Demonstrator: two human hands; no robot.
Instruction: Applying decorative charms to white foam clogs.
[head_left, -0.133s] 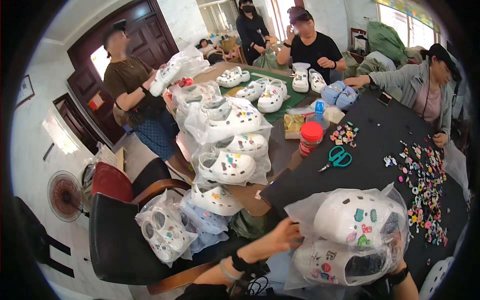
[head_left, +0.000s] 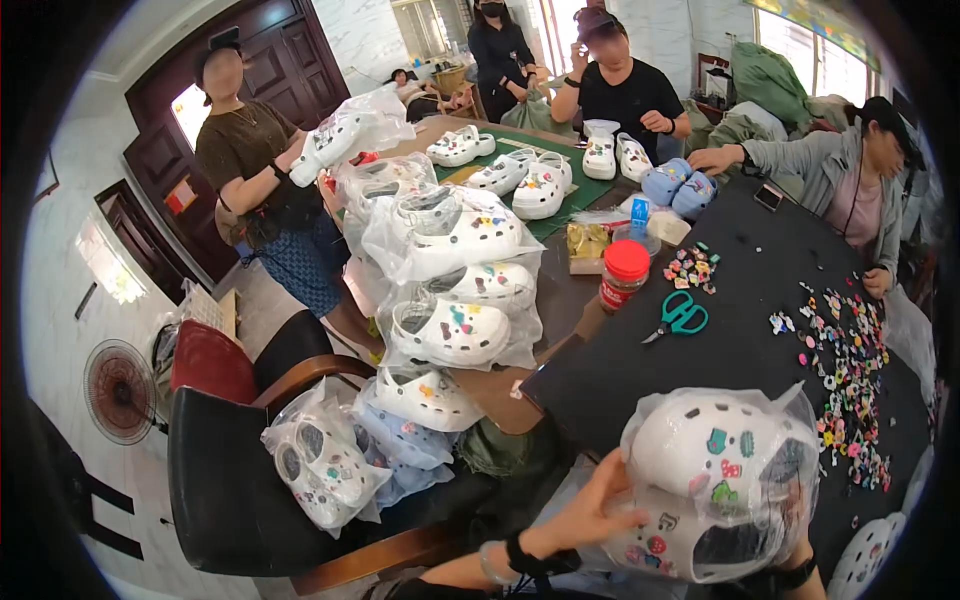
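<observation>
Starting at the far left, the fan [head_left: 120, 390] stands behind the black chair [head_left: 225, 480], well apart from the work. On the chair's seat, lower left of centre, lies a bagged white pair [head_left: 325, 470]; right of it and above, bagged clogs [head_left: 455, 335] are stacked at the edge of the brown bench [head_left: 510, 400]. That stack looks likely to slide if bumped, so the elbow should be kept clear of it.

At lower centre, the left hand [head_left: 590, 505] has its fingers and thumb spread against the left side of the bagged clogs [head_left: 700, 430]; whether it pinches the film I cannot tell. It would do well to gather the loose plastic smoothly with the flat of the fingers, since a hard tug could tear thin film or catch on a charm.

The bagged clogs are at lower right, one clog above the other, toes to the left, charms showing through. Keeping the two nested while the film is drawn snug should stop them twisting apart.

The right hand [head_left: 800, 525] grasps their right side, partly hidden by plastic, and seems to bear the weight; a steady grip there frees the other to work.

Above, the scissors [head_left: 680, 317] lie on the black bench [head_left: 760, 270]. Farther right, loose charms [head_left: 850, 390] are spread; trailing film should be kept off them.
</observation>
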